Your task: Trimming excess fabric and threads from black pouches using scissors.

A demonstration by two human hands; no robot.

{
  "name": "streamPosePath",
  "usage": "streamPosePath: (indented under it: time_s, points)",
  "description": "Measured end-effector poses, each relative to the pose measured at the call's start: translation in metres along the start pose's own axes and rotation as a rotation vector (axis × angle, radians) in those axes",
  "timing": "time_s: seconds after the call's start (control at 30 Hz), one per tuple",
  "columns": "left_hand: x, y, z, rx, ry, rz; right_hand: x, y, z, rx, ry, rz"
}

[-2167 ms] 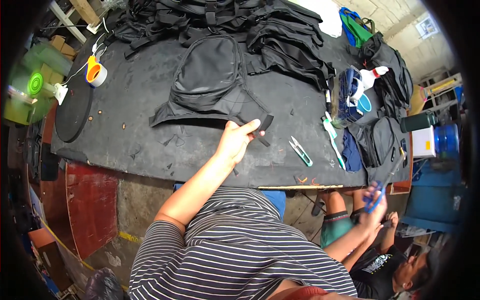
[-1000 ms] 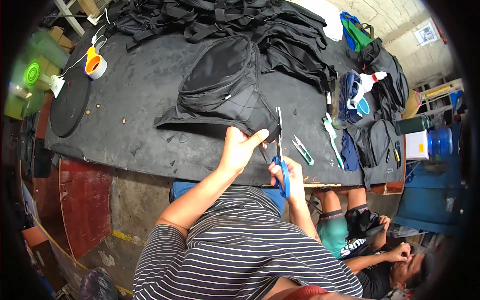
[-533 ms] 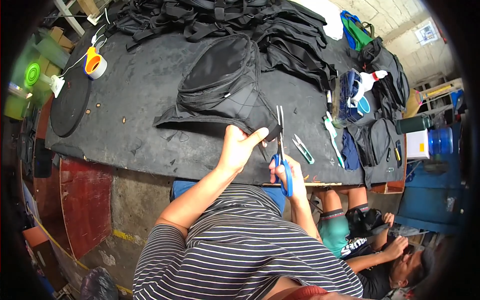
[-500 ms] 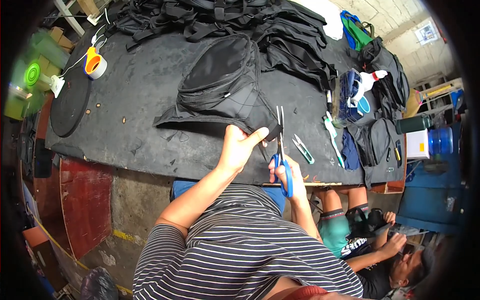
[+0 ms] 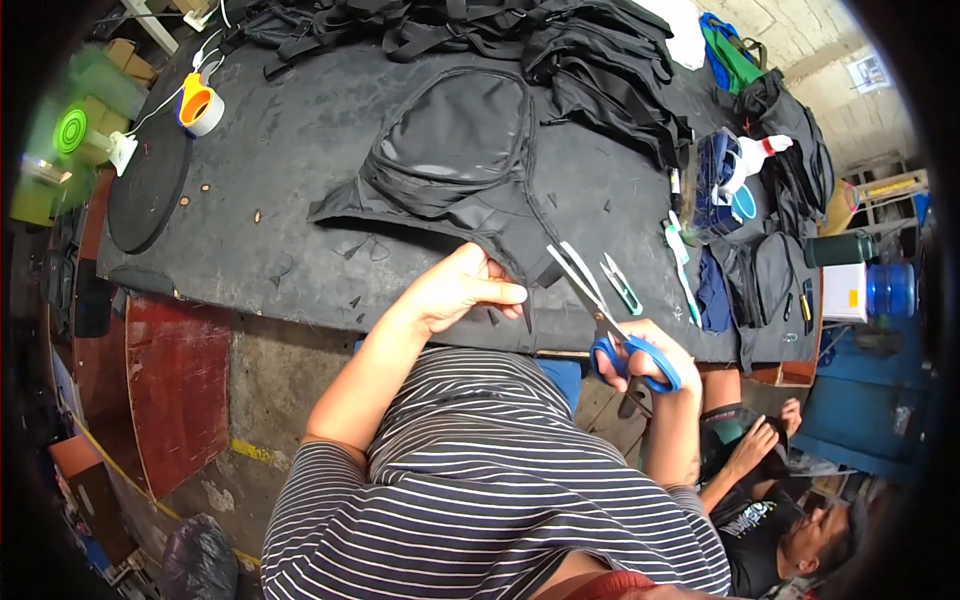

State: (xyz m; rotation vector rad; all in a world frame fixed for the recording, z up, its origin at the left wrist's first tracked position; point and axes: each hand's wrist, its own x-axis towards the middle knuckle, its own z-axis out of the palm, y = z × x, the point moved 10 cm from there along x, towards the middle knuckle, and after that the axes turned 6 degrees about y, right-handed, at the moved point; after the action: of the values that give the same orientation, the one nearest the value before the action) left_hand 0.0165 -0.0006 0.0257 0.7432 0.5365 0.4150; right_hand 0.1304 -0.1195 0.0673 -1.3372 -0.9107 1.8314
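A black fabric bag piece point(image 5: 450, 160) lies flat on the dark worktable point(image 5: 290, 150). My left hand point(image 5: 462, 290) pinches a thin black strap at the piece's near corner, by the table's front edge. My right hand point(image 5: 640, 358) grips blue-handled scissors point(image 5: 605, 315) with the blades spread apart, their tips pointing up toward that corner. The blades sit just right of the strap and do not touch it.
A heap of black bag parts point(image 5: 560, 50) fills the table's far side. Small green snips point(image 5: 622, 285) lie right of the scissors. An orange tape roll point(image 5: 198, 105) and a round black disc point(image 5: 148, 180) sit at left. Another person point(image 5: 790, 510) sits on the floor at lower right.
My right hand came up from below with the scissors and brought them beside the strap. In the last second the blades spread apart and my left hand shifted its pinch on the strap.
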Motion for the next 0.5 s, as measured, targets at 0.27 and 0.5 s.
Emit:
streamPosePath:
  time_s: [0.27, 0.5]
  points:
    - [-0.008, 0.003, -0.008, 0.129, -0.094, -0.055, -0.007, 0.009, -0.017, -0.272, -0.106, 0.357]
    - [-0.006, 0.004, -0.010, 0.177, -0.098, -0.037, 0.003, -0.008, -0.010, -0.393, -0.051, 0.391]
